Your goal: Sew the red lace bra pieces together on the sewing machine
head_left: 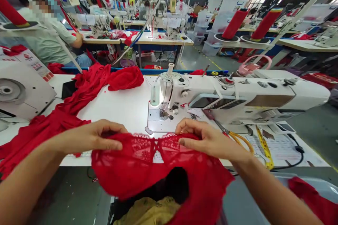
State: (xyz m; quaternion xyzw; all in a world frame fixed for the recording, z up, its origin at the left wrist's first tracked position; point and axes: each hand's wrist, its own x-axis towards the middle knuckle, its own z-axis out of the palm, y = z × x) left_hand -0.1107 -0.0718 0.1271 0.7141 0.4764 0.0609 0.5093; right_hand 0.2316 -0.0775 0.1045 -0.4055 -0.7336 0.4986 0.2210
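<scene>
A red lace garment piece (126,172) is stretched out between both hands, in front of the table edge. My left hand (105,137) pinches its upper left part between thumb and fingers. On the other side, my right hand (195,137) grips the upper right part, thumb in front and fingers behind. Sheer lace with a scalloped top edge and a small crossed detail shows at the centre. The lower part of the cloth hangs down towards my lap. Just beyond the garment stands a white sewing machine (253,95), with its needle area behind the lace.
Red fabric (60,116) is heaped along the table's left side. Orange-handled scissors (240,140) and a yellow tape measure (264,147) lie at right. A grey bin (237,197) with red cloth stands below right. A co-worker (47,35) sits at upper left.
</scene>
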